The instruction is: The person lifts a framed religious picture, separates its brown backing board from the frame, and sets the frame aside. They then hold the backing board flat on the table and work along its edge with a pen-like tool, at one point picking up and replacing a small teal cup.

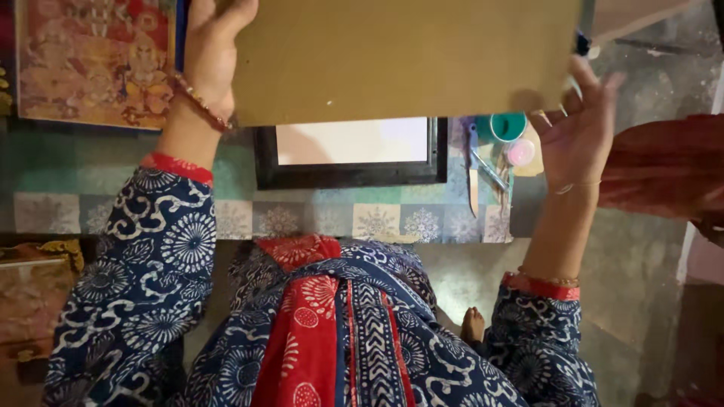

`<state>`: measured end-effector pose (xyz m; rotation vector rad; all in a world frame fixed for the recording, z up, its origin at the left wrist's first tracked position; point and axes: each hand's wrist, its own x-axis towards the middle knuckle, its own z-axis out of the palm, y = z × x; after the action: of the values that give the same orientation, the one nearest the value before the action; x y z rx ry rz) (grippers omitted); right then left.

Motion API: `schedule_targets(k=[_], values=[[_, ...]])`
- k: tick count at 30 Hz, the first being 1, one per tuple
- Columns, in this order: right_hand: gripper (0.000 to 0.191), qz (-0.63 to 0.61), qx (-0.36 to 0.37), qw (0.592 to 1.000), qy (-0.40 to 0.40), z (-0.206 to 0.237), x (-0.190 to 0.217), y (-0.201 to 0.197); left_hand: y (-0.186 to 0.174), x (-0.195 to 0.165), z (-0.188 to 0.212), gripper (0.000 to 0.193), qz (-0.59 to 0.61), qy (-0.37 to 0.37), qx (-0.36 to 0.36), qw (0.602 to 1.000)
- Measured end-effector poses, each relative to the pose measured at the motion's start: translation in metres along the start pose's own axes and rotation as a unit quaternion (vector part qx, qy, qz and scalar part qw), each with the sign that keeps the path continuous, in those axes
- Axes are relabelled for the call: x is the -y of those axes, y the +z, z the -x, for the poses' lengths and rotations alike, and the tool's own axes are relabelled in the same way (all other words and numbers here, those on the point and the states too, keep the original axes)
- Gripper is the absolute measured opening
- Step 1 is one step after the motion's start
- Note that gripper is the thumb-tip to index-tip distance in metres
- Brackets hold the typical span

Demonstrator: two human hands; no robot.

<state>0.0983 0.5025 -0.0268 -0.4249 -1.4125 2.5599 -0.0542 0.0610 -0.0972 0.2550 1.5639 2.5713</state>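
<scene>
Head view: nearest the lens is your blue-and-white block-printed tunic with a red printed scarf point(305, 332) hanging down the middle. You hold a flat tan cardboard sheet point(400, 56) up in front of you with both hands, and it fills the top centre of the view. Your left hand point(215, 56), beaded bracelet on the wrist, has its grip closed over the sheet's left edge, thumb on the near face. Your right hand point(577, 132) supports the lower right corner, fingers spread, palm toward the sheet; exact contact is hard to tell.

Under the sheet, a black-framed rectangular picture frame with a pale blank panel point(351, 154) lies flat on a patchwork-patterned cloth mat point(317, 218). Just right of the frame: a teal round cup point(507, 126), a small pink round lid point(520, 152), a cream-handled knife point(473, 185) and thin metal tools point(490, 172). A red-and-gold figurative painting point(94, 60) lies at top left. Grey concrete floor point(648, 249) shows at right.
</scene>
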Motion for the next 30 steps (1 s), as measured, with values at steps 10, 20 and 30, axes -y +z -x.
schedule_targets(k=[10, 20, 30], values=[[0.039, 0.312, -0.089, 0.938, 0.123, 0.017, -0.134, -0.108, -0.049, 0.081, 0.086, 0.059, -0.151, -0.077, -0.039, 0.985], [0.042, 0.305, -0.105, 0.923, 0.211, 0.043, -0.18, -0.113, -0.081, 0.141, 0.124, 0.055, -0.108, -0.131, -0.067, 0.983], [0.042, 0.304, -0.096, 0.925, 0.205, 0.038, -0.182, -0.117, -0.078, 0.139, 0.13, 0.05, -0.113, -0.14, -0.066, 0.981]])
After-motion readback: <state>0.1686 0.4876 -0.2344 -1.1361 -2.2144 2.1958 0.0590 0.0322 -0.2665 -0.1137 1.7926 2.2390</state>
